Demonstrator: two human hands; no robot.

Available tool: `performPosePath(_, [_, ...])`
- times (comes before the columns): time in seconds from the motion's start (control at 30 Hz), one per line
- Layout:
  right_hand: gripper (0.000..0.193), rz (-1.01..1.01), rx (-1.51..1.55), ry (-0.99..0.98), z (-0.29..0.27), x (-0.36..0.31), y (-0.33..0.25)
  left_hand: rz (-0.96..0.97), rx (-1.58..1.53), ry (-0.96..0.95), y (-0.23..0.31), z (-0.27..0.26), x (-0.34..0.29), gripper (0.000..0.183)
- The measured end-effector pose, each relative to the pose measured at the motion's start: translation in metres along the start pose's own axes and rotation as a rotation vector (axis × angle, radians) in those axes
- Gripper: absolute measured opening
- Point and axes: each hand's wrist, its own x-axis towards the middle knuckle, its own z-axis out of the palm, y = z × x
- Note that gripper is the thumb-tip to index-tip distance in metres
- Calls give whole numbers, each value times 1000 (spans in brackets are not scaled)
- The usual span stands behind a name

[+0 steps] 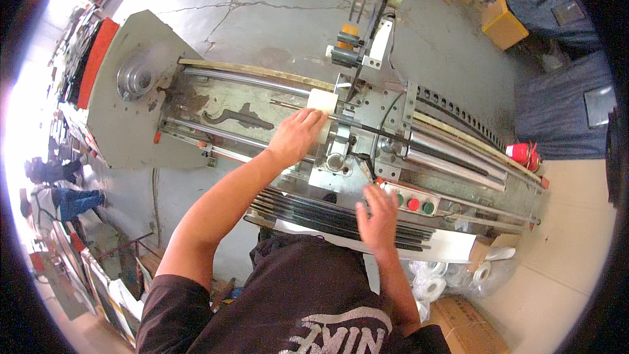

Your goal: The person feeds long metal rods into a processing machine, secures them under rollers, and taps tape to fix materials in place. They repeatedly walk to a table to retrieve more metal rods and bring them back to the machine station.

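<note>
My left hand [298, 134] reaches across the machine, its fingers closed over a cream-white roll-like piece [322, 100] around the thin rod. Part of that piece is hidden under the hand. Beside it, on the right, is a metal carriage [334, 174] with clamps and a black cable. My right hand [379, 219], slightly blurred, hovers near the control box [419, 200] with red and green buttons. Its fingers are apart and nothing is in them. Between my body and the machine lies a bundle of long black rods [327, 213].
A dark hook wrench [239, 118] lies on the machine bed. Pulleys and belt stand on an arm [373, 42] behind the carriage. At the right are a red fire extinguisher [524, 155] and a yellow box [504, 24]; clear-wrapped rolls [429, 285] and a carton [465, 324] are near my right side.
</note>
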Motion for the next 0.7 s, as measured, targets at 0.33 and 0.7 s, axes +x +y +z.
performPosePath(0.33, [37, -207, 165, -262, 42, -7, -50, 16, -63, 131, -4, -9, -7, 66])
performPosePath(0.7, [36, -120, 156, -309, 98, 2, -80, 67, -175, 251, -28, 8, -8, 52])
